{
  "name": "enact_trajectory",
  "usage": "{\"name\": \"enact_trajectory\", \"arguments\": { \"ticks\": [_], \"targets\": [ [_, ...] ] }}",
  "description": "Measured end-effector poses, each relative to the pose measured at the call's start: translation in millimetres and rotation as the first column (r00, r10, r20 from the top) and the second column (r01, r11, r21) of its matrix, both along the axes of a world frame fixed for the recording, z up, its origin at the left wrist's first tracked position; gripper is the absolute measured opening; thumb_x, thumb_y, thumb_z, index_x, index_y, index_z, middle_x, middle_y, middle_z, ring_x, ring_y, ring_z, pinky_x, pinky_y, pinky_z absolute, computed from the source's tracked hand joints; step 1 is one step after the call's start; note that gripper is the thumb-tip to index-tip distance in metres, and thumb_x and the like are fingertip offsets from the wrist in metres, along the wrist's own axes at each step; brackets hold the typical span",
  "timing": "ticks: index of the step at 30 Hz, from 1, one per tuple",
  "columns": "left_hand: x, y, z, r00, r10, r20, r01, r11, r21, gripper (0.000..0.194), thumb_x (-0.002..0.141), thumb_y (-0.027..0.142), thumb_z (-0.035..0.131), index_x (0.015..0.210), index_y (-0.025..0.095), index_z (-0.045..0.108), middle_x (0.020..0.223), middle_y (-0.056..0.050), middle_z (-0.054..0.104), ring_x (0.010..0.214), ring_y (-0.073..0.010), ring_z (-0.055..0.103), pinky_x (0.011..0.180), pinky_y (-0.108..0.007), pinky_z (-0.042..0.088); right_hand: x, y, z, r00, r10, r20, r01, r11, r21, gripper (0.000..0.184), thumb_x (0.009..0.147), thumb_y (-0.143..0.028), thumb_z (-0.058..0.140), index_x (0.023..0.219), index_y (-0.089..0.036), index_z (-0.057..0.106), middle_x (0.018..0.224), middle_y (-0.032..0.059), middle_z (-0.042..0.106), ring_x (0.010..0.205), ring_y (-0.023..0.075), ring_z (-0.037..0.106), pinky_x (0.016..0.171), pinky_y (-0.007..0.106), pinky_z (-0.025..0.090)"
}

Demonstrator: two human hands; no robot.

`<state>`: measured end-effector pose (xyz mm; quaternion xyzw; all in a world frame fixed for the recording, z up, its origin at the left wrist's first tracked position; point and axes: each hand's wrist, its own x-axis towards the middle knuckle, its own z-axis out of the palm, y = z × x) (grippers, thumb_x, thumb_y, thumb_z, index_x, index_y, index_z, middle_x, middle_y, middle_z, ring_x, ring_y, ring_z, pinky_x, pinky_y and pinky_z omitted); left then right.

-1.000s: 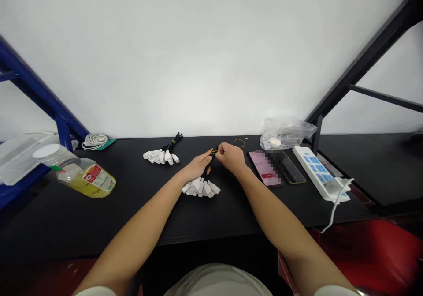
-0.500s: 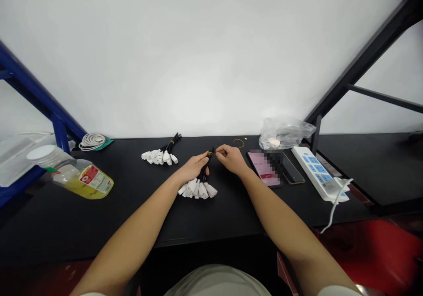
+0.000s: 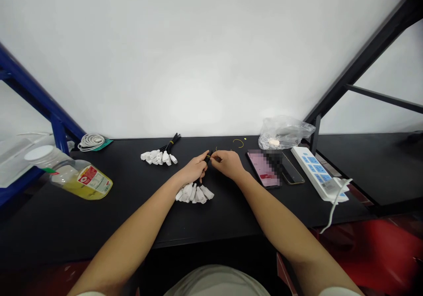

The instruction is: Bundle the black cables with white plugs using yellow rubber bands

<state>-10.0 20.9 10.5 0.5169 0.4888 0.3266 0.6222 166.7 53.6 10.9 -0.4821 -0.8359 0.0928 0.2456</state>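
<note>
My left hand is closed round a bundle of black cables, whose white connectors fan out below it on the desk. A thin yellow band is wound round the black part near the top. Close against that band, the fingertips of my right hand are pinched together on a yellow strand. Thin yellow pieces also show just behind my right hand, partly hidden by it. Further left lies a second bundle of white connectors, its black cables tied with a yellow band.
A loose yellow band lies behind my right hand. To the right are two phones, a plastic bag and a white power strip. Leftward lie a jug of yellow liquid and a coiled white cable.
My right hand has moved slightly left, up to the band on the bundle. The held bundle has shifted a little left and down, and my left fingers cover more of it.
</note>
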Motion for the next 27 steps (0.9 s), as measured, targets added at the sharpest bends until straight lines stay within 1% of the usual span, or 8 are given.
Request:
{"name": "enact_trajectory", "arguments": {
  "ticks": [6, 12, 17, 19, 20, 22, 24, 27],
  "targets": [
    [2, -1, -0.3, 0.997, -0.038, -0.068, 0.04, 0.999, 0.018, 0.087, 0.077, 0.013, 0.043, 0.16, 0.019, 0.017, 0.061, 0.008, 0.042, 0.044, -0.0086, 0.04, 0.047, -0.022, 0.047, -8, -5, 4.0, 0.988, -0.096, 0.122, 0.093, 0.995, 0.032, 0.013, 0.084, -0.024, 0.059, 0.079, -0.021, 0.07, 0.079, 0.0034, 0.074, 0.071, 0.0161, 0.064, 0.063, 0.024, 0.034],
    [5, 1, -2.7, 0.996, -0.054, -0.076, 0.058, 0.997, 0.043, 0.09, 0.076, 0.014, 0.044, 0.16, 0.018, 0.013, 0.059, 0.008, 0.042, 0.046, -0.0096, 0.041, 0.048, -0.022, 0.046, -9, 2, 5.0, 0.984, -0.153, 0.087, 0.146, 0.986, 0.08, 0.007, 0.078, -0.023, 0.06, 0.074, -0.021, 0.065, 0.075, 0.0018, 0.071, 0.066, 0.0157, 0.06, 0.059, 0.026, 0.03],
    [4, -3, 2.1, 0.995, -0.064, -0.079, 0.068, 0.997, 0.046, 0.091, 0.076, 0.014, 0.044, 0.16, 0.02, 0.013, 0.059, 0.009, 0.042, 0.046, -0.0095, 0.041, 0.048, -0.021, 0.045, -4, 12, 4.4, 0.984, -0.167, 0.061, 0.163, 0.985, 0.064, 0.008, 0.078, -0.026, 0.059, 0.074, -0.021, 0.064, 0.073, 0.0017, 0.07, 0.066, 0.0162, 0.06, 0.06, 0.026, 0.031],
    [3, -7, 5.5, 0.992, -0.103, -0.071, 0.105, 0.994, 0.027, 0.092, 0.074, 0.014, 0.045, 0.16, 0.021, 0.015, 0.058, 0.009, 0.042, 0.045, -0.0095, 0.041, 0.047, -0.021, 0.044, 8, 20, 5.6, 0.97, -0.244, 0.027, 0.242, 0.968, 0.063, 0.009, 0.078, -0.027, 0.059, 0.075, -0.021, 0.064, 0.073, 0.0023, 0.07, 0.068, 0.0171, 0.06, 0.06, 0.026, 0.032],
    [4, -10, 6.9, 0.989, -0.132, -0.062, 0.133, 0.991, 0.013, 0.092, 0.073, 0.014, 0.045, 0.16, 0.022, 0.017, 0.058, 0.008, 0.043, 0.044, -0.0095, 0.041, 0.047, -0.021, 0.044, 15, 25, 6.2, 0.948, -0.318, -0.007, 0.318, 0.947, 0.046, 0.01, 0.078, -0.028, 0.058, 0.074, -0.021, 0.063, 0.073, 0.0026, 0.069, 0.068, 0.0173, 0.06, 0.06, 0.026, 0.033],
    [6, -12, 8.1, 0.989, -0.147, -0.032, 0.147, 0.989, -0.001, 0.091, 0.072, 0.013, 0.046, 0.159, 0.023, 0.021, 0.057, 0.008, 0.043, 0.043, -0.009, 0.041, 0.046, -0.021, 0.043, 28, 32, 6.4, 0.901, -0.426, -0.083, 0.424, 0.905, -0.034, 0.009, 0.077, -0.028, 0.057, 0.072, -0.021, 0.062, 0.071, 0.0018, 0.068, 0.065, 0.0165, 0.059, 0.059, 0.025, 0.034],
    [8, -9, 6.9, 0.997, -0.071, 0.003, 0.071, 0.997, 0.0, 0.089, 0.072, 0.014, 0.047, 0.158, 0.022, 0.025, 0.057, 0.009, 0.043, 0.041, -0.0082, 0.04, 0.044, -0.02, 0.042, 35, 33, 4.3, 0.92, -0.372, -0.125, 0.364, 0.928, -0.08, 0.009, 0.075, -0.027, 0.057, 0.071, -0.02, 0.061, 0.069, 0.0006, 0.067, 0.064, 0.0156, 0.058, 0.06, 0.024, 0.036],
    [8, 1, 1.3, 0.991, 0.121, 0.057, -0.121, 0.993, -0.004, 0.075, 0.075, 0.016, 0.049, 0.149, 0.02, 0.038, 0.057, 0.009, 0.043, 0.039, -0.007, 0.038, 0.042, -0.02, 0.04, 29, 27, -1.5, 0.969, -0.199, -0.146, 0.19, 0.979, -0.067, 0.006, 0.074, -0.024, 0.057, 0.072, -0.02, 0.061, 0.068, -0.0006, 0.066, 0.063, 0.0144, 0.057, 0.061, 0.024, 0.038]
  ]
}}
